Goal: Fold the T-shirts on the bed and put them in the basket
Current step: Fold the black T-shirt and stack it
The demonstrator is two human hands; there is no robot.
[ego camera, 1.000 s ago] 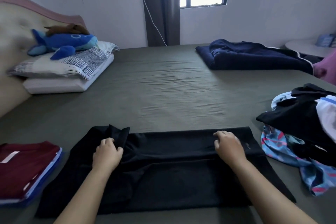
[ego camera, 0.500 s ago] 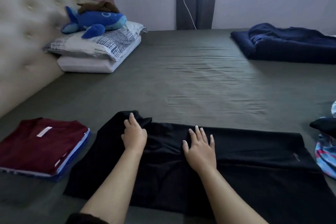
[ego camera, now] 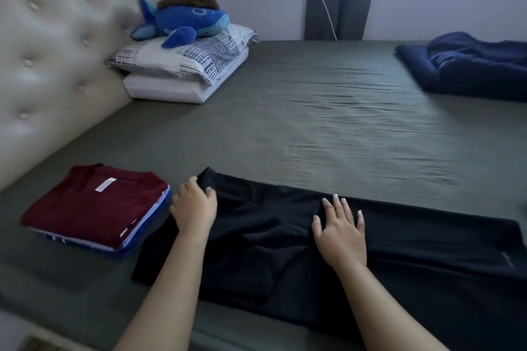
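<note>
Item: black T-shirt (ego camera: 399, 259), spread across the near edge of our bed (ego camera: 313, 122). Our left hand (ego camera: 195, 206) pinches its far left corner with curled fingers; our right hand (ego camera: 340, 232) presses flat, fingers straight. Folded stack (ego camera: 97, 208), maroon topmost, lies just beside it.

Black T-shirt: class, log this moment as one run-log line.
left hand: grips black T-shirt sleeve | right hand: flat on it | folded stack: beside | basket: unseen
</note>
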